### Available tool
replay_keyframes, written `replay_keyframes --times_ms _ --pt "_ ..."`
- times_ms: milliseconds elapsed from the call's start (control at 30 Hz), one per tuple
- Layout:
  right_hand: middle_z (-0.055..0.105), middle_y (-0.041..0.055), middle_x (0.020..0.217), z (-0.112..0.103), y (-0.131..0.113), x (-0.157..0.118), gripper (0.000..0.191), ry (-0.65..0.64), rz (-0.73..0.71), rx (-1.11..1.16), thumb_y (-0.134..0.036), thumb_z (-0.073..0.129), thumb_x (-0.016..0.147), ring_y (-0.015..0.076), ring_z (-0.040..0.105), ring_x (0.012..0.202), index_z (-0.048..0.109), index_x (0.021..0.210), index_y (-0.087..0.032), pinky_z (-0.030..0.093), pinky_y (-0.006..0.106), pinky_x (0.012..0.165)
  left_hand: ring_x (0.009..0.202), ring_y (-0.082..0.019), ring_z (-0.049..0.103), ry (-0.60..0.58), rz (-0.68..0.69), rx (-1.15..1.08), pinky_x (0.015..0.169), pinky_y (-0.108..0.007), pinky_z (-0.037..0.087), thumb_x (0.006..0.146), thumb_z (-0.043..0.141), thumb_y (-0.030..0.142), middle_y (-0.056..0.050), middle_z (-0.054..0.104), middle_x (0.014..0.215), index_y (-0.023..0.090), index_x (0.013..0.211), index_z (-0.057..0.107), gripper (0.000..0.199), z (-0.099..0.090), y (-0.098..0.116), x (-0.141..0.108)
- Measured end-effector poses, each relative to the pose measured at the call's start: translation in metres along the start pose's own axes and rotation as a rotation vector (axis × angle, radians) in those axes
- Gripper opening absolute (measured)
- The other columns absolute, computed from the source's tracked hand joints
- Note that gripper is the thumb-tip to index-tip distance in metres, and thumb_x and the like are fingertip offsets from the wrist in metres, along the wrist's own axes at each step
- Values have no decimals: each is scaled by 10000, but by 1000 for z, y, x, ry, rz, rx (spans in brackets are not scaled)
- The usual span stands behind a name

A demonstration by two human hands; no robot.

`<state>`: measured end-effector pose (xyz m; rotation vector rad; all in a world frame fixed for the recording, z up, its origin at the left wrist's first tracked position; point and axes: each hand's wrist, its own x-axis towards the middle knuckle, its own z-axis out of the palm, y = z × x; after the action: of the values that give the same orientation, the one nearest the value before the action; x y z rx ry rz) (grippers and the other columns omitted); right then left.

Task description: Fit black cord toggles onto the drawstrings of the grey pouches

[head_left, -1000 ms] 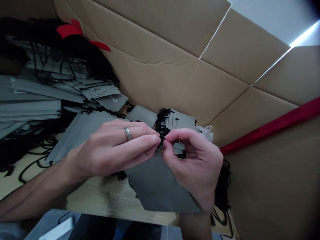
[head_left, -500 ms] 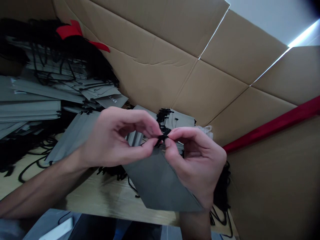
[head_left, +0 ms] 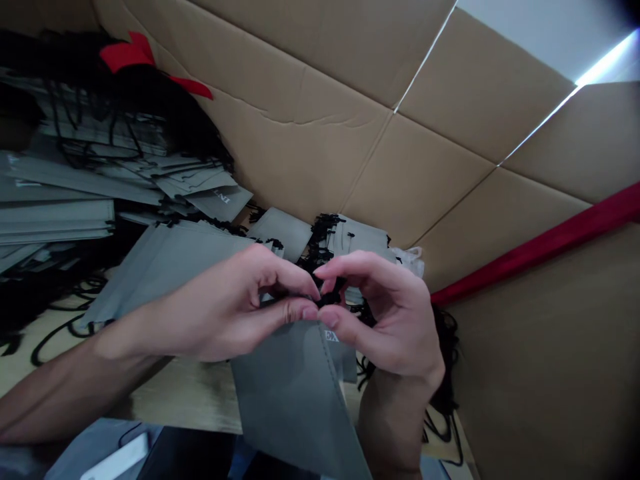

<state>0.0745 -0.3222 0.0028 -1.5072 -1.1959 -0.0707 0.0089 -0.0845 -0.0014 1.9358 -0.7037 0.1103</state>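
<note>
A flat grey bag [head_left: 295,393] with a stitched edge hangs below my hands, its top corner between them. My left hand [head_left: 250,307] is closed, thumb and fingertips pinching black cord at that corner. Curled around the same dark bit of cord [head_left: 330,297] is my right hand [head_left: 390,313], its thumb below and its fingers above. My fingertips partly hide the cord, so its exact shape cannot be made out. White lettering shows on a grey surface just under my right thumb.
Stacked grey bags [head_left: 170,260] with black cords cover the left side, with a red strip [head_left: 127,53] on a dark heap. More grey bags [head_left: 360,233] stand behind my hands. Cardboard walls [head_left: 300,87] enclose the table [head_left: 185,400]. A dark red band [head_left: 540,240] runs along the right.
Both hands have moved slightly down, and the bag has turned to hang more upright, showing its stitched edge. My right fingers have spread a little around the cord.
</note>
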Motion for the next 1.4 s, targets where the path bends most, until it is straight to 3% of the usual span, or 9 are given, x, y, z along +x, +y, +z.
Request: replay_keyframes --times_ms 167,333,500,667,767,900,1167,1300,1400 --pt "839 11 935 -2 1 2 259 -57 30 5 -34 935 844 137 747 773 860 1032 -196 621 243 698 552 -93 488 -33 -14 44 491 -222 340 1096 616 282 35 635 633 193 853 795 314 2 1 -1" --pt "819 13 846 -6 3 4 149 -123 56 81 -97 946 876 127 733 695 849 953 -179 635 218 653 548 -115 533 36 119 114 501 -226 386 1076 643 243 14 665 637 231 839 802 285 1 6 -4" --pt "814 16 836 -10 16 6 196 -222 10 220 -173 1026 862 149 729 698 867 974 -193 630 247 628 550 -145 580 -22 138 90 505 -232 455 1063 715 316 10 700 655 275 829 781 246 -2 10 -7" --pt "867 49 983 -16 17 3 318 -122 71 250 -215 1047 862 195 833 845 887 1136 -222 720 285 754 548 -125 545 33 102 55 487 -209 417 1058 699 311 10 656 642 246 787 774 289 -2 11 -4" --pt "864 48 1015 -20 8 -1 399 -42 121 196 -185 1034 857 188 837 863 880 1222 -230 712 249 732 545 -120 501 57 94 51 486 -205 395 1050 683 302 17 582 608 235 747 738 315 -1 12 -3" --pt "849 38 968 -20 -1 -2 259 16 196 118 -205 992 909 163 814 824 885 1145 -212 695 224 726 536 -122 485 70 105 52 477 -214 380 1043 694 302 19 564 600 240 745 732 307 -1 12 -2" --pt "843 15 902 -10 -1 0 174 31 166 30 -271 1017 921 156 795 784 871 1002 -222 682 225 700 539 -124 491 18 79 71 460 -230 347 1044 661 281 11 573 608 223 715 700 336 -3 10 0" --pt "823 5 855 -9 -3 0 176 88 190 74 -228 1032 897 124 758 695 868 959 -210 652 190 631 528 -117 476 26 89 61 453 -225 341 1051 663 303 11 556 609 225 677 661 381 -7 13 0" --pt "810 0 791 -8 -4 0 191 103 265 148 -252 1040 889 131 742 613 864 944 -204 643 201 554 536 -116 519 -58 41 -4 462 -215 389 1072 666 334 3 613 641 221 704 684 386 -11 11 -1"
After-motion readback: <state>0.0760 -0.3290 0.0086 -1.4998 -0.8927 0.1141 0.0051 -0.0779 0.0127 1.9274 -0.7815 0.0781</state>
